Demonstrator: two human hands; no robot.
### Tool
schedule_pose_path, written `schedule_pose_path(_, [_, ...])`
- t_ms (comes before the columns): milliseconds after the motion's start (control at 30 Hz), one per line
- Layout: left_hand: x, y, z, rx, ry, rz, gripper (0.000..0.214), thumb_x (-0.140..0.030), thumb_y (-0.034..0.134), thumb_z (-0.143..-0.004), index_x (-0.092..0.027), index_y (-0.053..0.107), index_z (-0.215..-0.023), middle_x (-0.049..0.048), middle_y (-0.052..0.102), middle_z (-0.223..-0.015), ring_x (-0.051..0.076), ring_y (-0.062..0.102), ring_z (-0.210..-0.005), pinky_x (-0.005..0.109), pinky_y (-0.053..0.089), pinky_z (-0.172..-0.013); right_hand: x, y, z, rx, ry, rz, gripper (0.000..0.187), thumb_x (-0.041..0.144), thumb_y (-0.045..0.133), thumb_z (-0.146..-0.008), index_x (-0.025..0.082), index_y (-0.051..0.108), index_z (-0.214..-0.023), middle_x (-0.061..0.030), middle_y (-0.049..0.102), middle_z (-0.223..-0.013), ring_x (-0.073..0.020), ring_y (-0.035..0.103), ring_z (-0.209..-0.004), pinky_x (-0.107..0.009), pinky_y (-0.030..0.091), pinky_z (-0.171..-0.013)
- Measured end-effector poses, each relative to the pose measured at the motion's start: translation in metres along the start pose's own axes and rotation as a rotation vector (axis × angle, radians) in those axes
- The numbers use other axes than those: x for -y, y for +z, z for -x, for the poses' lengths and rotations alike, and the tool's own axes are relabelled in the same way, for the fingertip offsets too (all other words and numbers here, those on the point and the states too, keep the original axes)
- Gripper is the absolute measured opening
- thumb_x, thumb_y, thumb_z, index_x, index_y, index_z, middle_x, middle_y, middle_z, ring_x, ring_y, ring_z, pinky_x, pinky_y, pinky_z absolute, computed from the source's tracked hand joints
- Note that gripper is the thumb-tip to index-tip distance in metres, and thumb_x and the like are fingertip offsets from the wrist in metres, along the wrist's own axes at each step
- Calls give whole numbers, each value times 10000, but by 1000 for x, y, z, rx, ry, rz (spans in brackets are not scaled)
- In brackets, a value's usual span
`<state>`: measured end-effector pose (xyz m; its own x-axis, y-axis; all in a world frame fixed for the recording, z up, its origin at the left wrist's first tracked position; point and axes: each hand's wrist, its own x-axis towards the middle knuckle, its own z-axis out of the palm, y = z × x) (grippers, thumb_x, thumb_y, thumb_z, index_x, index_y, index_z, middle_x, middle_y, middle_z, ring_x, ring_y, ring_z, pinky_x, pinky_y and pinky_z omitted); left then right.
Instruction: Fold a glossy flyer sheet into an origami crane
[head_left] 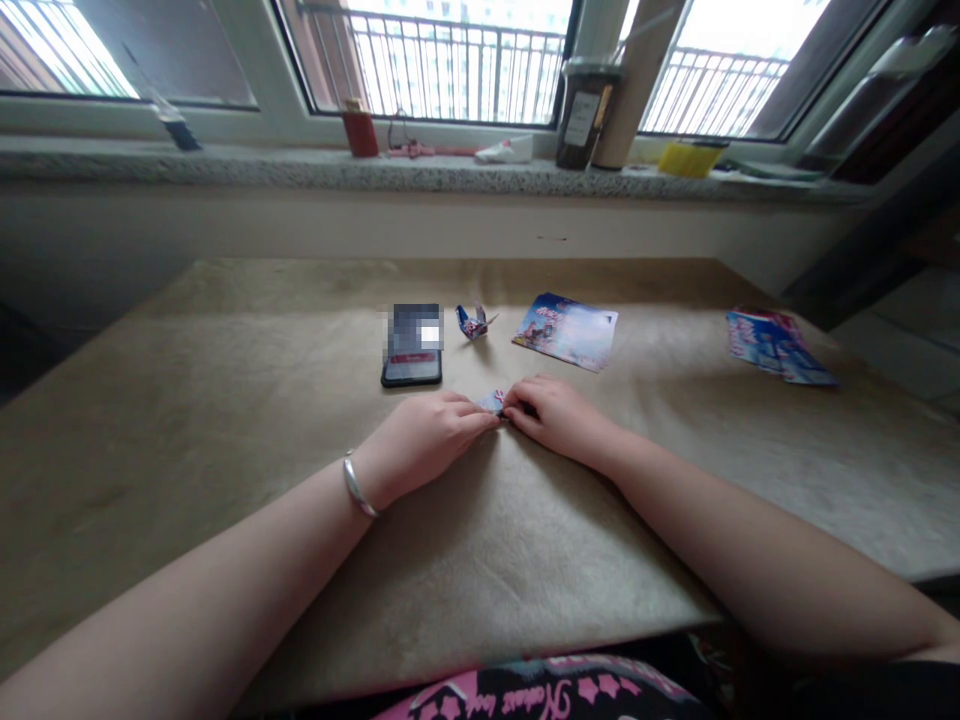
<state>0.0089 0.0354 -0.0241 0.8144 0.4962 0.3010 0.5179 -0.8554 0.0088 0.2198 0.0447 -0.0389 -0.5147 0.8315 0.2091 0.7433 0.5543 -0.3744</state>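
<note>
Black fabric [660,685] with pink stars and hard-to-read pink script lies nearest, while left hand [427,430] and right hand [559,412], grips closed, pinch a small blue-and-pink printed paper [491,401] on the beige surface [187,450], near a black smartphone [412,372], folded paper crane [472,325] and blue leaflets [574,332] with illegible titles.

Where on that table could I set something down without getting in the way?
The table looks bare left of the phone, and between the sheet stack and the fanned leaflets. The middle is crowded: phone, origami figure and stack lie just beyond the left hand and right hand, both at a paper piece.
</note>
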Motion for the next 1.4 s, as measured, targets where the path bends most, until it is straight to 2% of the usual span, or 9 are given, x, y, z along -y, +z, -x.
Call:
schedule_pose_path(233, [-4, -3, -1, 42, -8, -100, 228, -157, 530, -894, -187, 628, -1097, 39, 694, -988, 172, 650, -852, 290, 538, -732, -2, 3, -2, -20, -7, -40, 96, 184, 537, -843, 150, 626, -838, -58, 651, -824, -149, 553, -757, -248, 397, -693])
schedule_pose_path(567, [-5, -1, 0, 38, -39, -123, 214, -171, 534, -896, -206, 632, -1083, 26, 687, -966, 160, 638, -794, 266, 512, -677, -3, -4, 3, -32, -3, 65, 152, 290, 538, -838, 174, 605, -766, -36, 609, -771, -146, 531, -720, -249, 367, -654])
schedule_pose_path(933, [-6, -1, 0, 57, -52, -136, 225, -174, 516, -904, -208, 617, -1102, 26, 669, -960, 165, 616, -818, 271, 503, -686, 2, -1, -1, -21, 104, 59, 152, 289, 563, -807, 177, 583, -705, -33, 614, -737, -147, 528, -700, -254, 358, -635])
schedule_pose_path(1400, [-9, -2, -5, 100, -57, -168, 174, -166, 488, -910, -164, 631, -1010, 51, 622, -916, 180, 558, -825, 283, 478, -683, 5, -2, -4, -21, 114, 63, 148, 279, 585, -785, 182, 565, -675, -23, 605, -708, -141, 511, -678, -249, 334, -610])
